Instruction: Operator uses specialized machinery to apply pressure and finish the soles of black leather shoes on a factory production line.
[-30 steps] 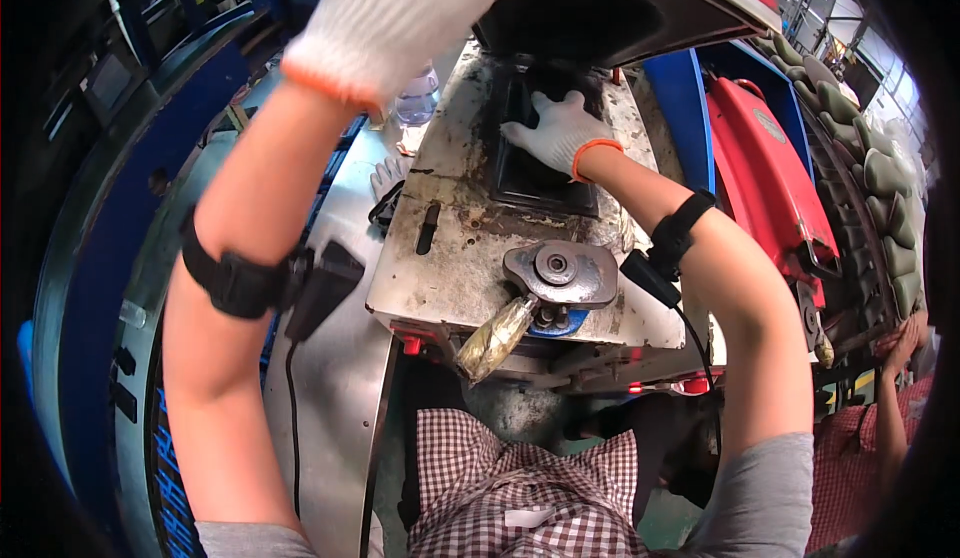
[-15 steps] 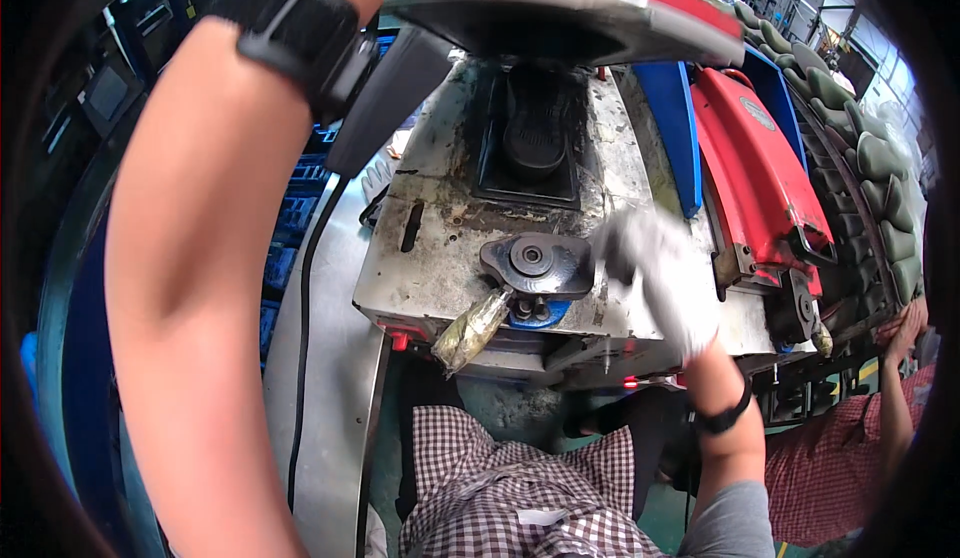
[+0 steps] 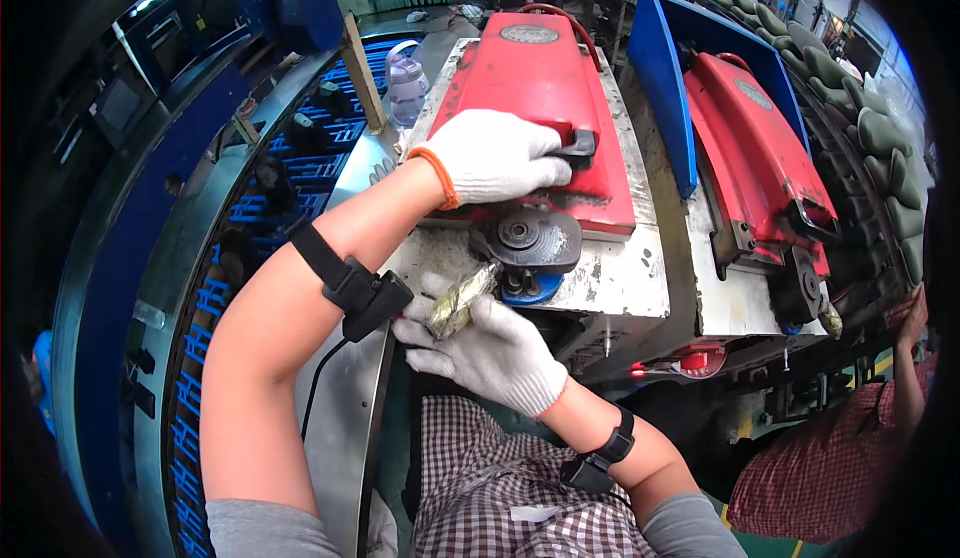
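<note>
A red machine lid (image 3: 540,68) lies lowered on its scuffed pale metal base (image 3: 640,278). My left hand (image 3: 495,158), in a white glove, has its fingers curled on the black handle (image 3: 581,144) at the lid's front right. Just below the lid's front edge sits a dark metal cam plate (image 3: 540,238) with a round hub, over a blue bracket (image 3: 530,291). From it a lever grip wrapped in yellowish tape (image 3: 463,303) points down and left. My gloved right hand (image 3: 495,358) is at this grip, fingers spread and palm beneath it, not closed round it.
To the right stands a second red-lidded machine (image 3: 755,148) behind a blue side panel (image 3: 665,93). Beyond it are racks of dark green padded pieces (image 3: 880,138). A co-worker's arm (image 3: 908,333) shows at far right. A clear bottle (image 3: 407,88) and blue racking (image 3: 320,118) are at left.
The red lid has come down and covers the sole-shaped mould that was showing. My left arm has lowered with it. My right hand has moved left from beside the cam plate to the wrapped grip.
</note>
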Motion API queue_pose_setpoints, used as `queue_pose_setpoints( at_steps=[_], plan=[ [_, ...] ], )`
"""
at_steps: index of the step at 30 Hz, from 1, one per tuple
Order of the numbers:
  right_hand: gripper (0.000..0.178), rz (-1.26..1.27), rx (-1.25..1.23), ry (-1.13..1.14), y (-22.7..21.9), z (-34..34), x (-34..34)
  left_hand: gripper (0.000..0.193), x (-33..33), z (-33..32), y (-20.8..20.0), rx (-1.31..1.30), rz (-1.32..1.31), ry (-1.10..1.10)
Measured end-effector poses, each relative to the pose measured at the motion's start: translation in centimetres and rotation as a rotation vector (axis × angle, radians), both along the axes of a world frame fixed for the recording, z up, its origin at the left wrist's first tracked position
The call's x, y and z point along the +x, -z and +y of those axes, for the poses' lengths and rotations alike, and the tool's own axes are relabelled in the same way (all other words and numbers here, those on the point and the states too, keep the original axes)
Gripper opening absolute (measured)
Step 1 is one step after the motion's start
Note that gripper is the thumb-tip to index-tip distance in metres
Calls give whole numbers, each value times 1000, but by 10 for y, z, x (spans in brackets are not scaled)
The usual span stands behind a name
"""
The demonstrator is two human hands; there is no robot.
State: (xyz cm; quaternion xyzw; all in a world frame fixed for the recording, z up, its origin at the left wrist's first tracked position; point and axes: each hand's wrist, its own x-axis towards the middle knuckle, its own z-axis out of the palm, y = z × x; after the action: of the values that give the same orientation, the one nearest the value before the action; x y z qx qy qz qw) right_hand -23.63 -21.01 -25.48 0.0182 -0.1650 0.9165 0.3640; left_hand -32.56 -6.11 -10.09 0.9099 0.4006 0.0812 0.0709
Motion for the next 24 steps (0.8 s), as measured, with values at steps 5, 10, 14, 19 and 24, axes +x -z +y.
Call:
queue_pose_setpoints(
  at_steps=[5,10,14,19,24],
  plan=[
    [43,242,-191,-47,9,1,11,42,8,6,-1,26,-50,33],
    [50,-28,-188,117,-18,-20,75,40,6,1,7,106,-6,5],
    [61,-512,18,467,-20,-28,174,34,4,-6,6,93,-86,17],
    [29,-1701,934,1458,-64,-40,306,31,28,-20,11,-172,-644,-127],
    [28,-2823,751,1551,-84,-65,434,41,99,-49,-13,171,-541,229]
  ],
)
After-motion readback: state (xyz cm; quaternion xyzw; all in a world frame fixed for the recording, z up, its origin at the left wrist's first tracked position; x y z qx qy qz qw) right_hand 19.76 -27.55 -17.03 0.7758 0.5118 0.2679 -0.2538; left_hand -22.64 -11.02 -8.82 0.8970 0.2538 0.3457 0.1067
